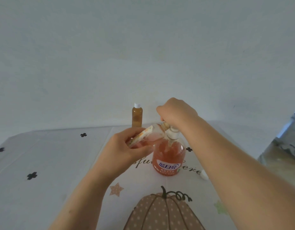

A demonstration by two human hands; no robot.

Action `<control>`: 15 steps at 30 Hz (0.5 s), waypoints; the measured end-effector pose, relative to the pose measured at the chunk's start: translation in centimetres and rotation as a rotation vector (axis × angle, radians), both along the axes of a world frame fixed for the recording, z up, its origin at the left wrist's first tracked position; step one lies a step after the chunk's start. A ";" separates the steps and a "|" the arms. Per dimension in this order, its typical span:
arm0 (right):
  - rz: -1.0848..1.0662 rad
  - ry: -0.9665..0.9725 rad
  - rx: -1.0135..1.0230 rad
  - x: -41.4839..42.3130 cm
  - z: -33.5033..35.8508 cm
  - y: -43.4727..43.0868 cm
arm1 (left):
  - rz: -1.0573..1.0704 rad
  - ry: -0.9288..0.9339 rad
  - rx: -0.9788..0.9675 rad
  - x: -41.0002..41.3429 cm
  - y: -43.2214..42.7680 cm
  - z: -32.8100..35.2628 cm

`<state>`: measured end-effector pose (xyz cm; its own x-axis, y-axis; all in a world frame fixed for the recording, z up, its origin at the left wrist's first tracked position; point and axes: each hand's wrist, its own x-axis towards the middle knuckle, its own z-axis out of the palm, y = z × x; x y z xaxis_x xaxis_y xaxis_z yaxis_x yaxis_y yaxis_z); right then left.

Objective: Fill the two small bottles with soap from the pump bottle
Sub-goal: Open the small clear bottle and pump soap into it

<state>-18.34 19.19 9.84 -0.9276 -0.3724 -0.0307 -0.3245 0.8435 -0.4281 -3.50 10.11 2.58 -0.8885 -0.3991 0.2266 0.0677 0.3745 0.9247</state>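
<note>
From the head view, a small bottle (pixel 150 136) is held tilted in the curled fingers (pixel 143 151) of the left hand (pixel 125 151), its mouth at the pump bottle (pixel 168 156) nozzle, mid-counter (pixel 60 163). The pump head is gripped by the right hand (pixel 176 113). A capped second small bottle (pixel 137 117) is seen at 11 o'clock.

The pump bottle (pixel 168 156) stands in the middle of the worktop (pixel 44 155), and our left hand (pixel 127 151) with its tilted small bottle (pixel 150 135) and our right hand (pixel 175 113) on the pump crowd its top. A capped bottle (pixel 137 116) blocks the far edge by the wall (pixel 143 47), and a white cap (pixel 204 174) lies to the pump bottle's right. We find open worktop to the left and along the near edge.
</note>
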 end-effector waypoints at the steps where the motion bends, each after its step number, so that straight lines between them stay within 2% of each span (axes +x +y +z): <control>1: -0.001 0.017 0.008 0.1 0.2 0.0 | 0.010 0.020 0.005 0.0 0.2 0.1; 6: 0.006 0.074 0.050 0.3 1.0 0.1 | 0.060 0.098 -0.017 0.3 0.8 0.5; 15: 0.000 0.013 -0.010 0.1 0.6 -0.2 | 0.136 0.190 -0.082 0.2 1.5 -0.7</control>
<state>-18.27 19.04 10.42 -0.9279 -0.3724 -0.0154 -0.3297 0.8393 -0.4323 -3.27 11.57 1.89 -0.7662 -0.4852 0.4213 0.1817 0.4653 0.8663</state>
